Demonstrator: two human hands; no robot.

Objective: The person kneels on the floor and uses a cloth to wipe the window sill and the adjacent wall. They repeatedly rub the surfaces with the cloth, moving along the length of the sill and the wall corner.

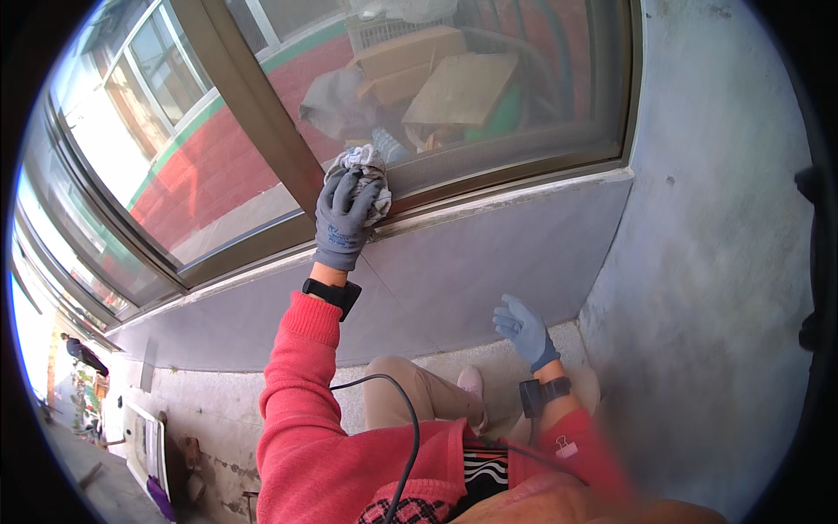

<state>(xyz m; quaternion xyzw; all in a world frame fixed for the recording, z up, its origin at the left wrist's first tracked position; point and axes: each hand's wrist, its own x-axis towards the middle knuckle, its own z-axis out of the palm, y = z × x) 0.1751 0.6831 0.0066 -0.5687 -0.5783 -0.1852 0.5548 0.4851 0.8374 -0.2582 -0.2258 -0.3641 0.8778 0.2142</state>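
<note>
My left hand [344,219], in a grey coated work glove, presses a crumpled pale cloth [368,171] against the window. The cloth lies at the lower left corner of the glass pane [406,141], beside the brown metal frame upright [262,105]. Part of the cloth is hidden under my fingers. Lower down on the right, my right hand [522,331] wears a lighter-looking grey-blue glove. It hangs free in front of the tiled wall below the sill, fingers somewhat apart and nothing in it.
A narrow sill [497,200] runs under the window, and a plastered wall [707,262] stands close on my right. Cardboard boxes [458,88] show behind the glass. A black cable [412,419] loops across my front. Far left are a person [85,354] and a white-framed panel [147,435].
</note>
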